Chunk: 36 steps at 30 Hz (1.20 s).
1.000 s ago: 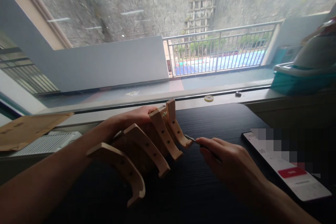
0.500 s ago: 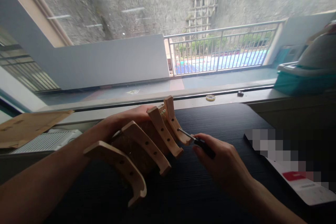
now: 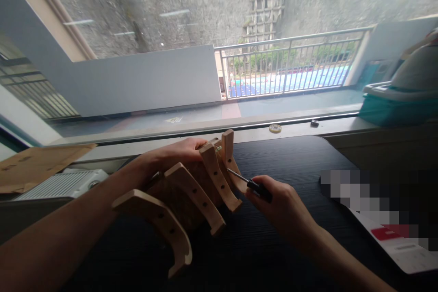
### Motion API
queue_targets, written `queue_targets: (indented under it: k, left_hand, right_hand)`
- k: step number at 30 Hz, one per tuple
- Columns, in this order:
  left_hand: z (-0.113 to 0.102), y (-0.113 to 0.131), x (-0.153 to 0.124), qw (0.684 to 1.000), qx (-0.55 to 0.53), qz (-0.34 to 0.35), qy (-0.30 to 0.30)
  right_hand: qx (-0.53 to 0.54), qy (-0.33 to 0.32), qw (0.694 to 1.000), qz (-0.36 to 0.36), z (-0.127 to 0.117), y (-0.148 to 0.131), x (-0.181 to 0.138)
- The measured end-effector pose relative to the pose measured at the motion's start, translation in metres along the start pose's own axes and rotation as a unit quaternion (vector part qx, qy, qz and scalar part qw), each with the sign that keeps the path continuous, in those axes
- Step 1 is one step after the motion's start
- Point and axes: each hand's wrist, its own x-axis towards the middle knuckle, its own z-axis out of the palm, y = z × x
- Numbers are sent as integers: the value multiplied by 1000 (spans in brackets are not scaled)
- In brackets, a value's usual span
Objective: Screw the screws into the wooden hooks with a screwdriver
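Observation:
Several curved wooden pieces, each with dark holes along its face, are joined to a board in a wooden assembly tilted over the table. My left hand reaches around its far side and grips it from behind; most of its fingers are hidden. My right hand is closed around the black handle of a screwdriver. Its metal shaft points left, with the tip by the far curved piece. Whether the tip touches the wood I cannot tell.
Beneath lies a dark table with a rounded corner. A tape roll and a small dark object rest on the sill. A teal bin stands right, cardboard left. A partly blurred flat item lies at the right.
The wooden assembly has shifted slightly right and turned a little. The screwdriver tip has moved slightly left, off the hole it was at on the far piece.

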Motion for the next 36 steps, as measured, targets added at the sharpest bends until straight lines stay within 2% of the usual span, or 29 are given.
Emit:
queue_targets:
  k: [4, 7, 13, 14, 17, 20, 25, 32, 36]
  left_hand:
    - [0, 2, 0, 1000, 14, 6, 10]
    - [2, 4, 0, 999, 27, -5, 16]
    - [0, -1, 2, 1000, 16, -10, 22]
    - [-1, -3, 3, 1000, 12, -10, 21]
    - [-3, -5, 5, 1000, 9, -11, 20]
    - [-2, -5, 5, 999, 23, -10, 24]
    - [0, -5, 6, 999, 36, -15, 28]
    - [-2, -6, 8, 999, 47, -8, 23]
    - [0, -2, 5, 997, 64, -15, 27]
  right_hand:
    - [-7, 14, 1000, -3, 3, 1, 0]
    - [-12, -8, 1000, -10, 2, 0, 0]
    - [-25, -29, 998, 47, -24, -2, -3]
    - [-36, -30, 998, 39, -30, -2, -5]
    - [-86, -22, 995, -51, -41, -1, -8]
    - [-136, -9, 984, -112, -45, -2, -9]
    - [-174, -10, 977, -124, -42, -8, -5]
    - [-173, -30, 977, -120, -39, -7, -3]
    - [-247, -10, 953, -175, -37, -8, -3]
